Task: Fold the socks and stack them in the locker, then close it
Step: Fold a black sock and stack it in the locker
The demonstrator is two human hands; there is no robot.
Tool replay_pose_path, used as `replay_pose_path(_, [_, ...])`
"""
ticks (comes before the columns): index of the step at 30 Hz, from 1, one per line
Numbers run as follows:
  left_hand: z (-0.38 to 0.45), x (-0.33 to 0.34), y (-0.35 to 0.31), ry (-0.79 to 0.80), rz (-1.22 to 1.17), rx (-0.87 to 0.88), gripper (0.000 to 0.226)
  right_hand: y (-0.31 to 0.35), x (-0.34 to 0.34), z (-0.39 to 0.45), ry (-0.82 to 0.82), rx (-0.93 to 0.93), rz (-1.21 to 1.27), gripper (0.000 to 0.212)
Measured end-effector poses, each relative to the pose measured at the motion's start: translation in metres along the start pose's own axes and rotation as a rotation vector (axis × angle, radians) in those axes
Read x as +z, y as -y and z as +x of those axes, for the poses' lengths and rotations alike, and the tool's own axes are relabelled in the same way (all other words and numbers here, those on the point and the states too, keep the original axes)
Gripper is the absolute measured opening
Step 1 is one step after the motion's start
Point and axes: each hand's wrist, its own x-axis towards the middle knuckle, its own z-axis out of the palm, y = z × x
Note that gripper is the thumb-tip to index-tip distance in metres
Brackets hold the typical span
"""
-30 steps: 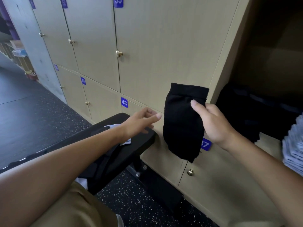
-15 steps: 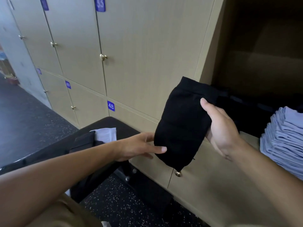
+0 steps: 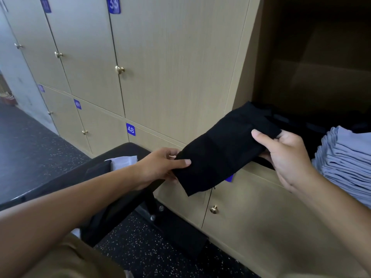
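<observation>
A wall of pale wood-grain lockers (image 3: 170,57), each door with a brass knob and a blue number plate, fills the upper left and centre of the frame, while one open locker (image 3: 313,67) gapes dark at upper right. Along the lower left runs a black padded bench (image 3: 60,183) over a dark speckled floor (image 3: 30,141); something white lies on the bench, too hidden to identify. At the right edge, inside the open locker, a neat stack of folded grey socks (image 3: 345,163) shows soft, ribbed layers, with a dim black pile (image 3: 297,121) behind it, so part of the stacking looks finished. At centre right, a black sock (image 3: 220,151), matte, limp and folded into a rough oblong, is held at the locker's mouth. The right hand (image 3: 289,157) grips its upper end, thumb on top and fingers beneath; the left hand (image 3: 160,167) pinches its lower end, thumb over the cloth. The sock appears ready to go onto the black pile; more socks may wait on the bench, and the door, which is out of frame, remains to be closed.
</observation>
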Motion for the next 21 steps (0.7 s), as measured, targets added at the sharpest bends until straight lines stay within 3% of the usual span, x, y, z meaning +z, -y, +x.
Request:
replay_pose_path(5, [0.002,0.005,-0.012,-0.123,-0.088,0.027,0.025,-0.006,-0.006,-0.001,-0.024,-0.109,-0.2,0.006])
replay_pose_path(10, [0.005,0.015,-0.029,-0.144,-0.199,0.092,0.023,-0.004,-0.002,-0.009,0.027,-0.29,-0.441,0.021])
replay_pose_path(14, [0.006,0.029,-0.043,-0.131,-0.272,0.14,0.022,0.003,0.009,-0.02,0.051,-0.375,-0.521,0.014])
replay_pose_path(21, [0.01,0.046,-0.055,-0.13,-0.373,0.158,0.04,0.001,0.019,-0.03,0.141,-0.435,-0.631,0.018])
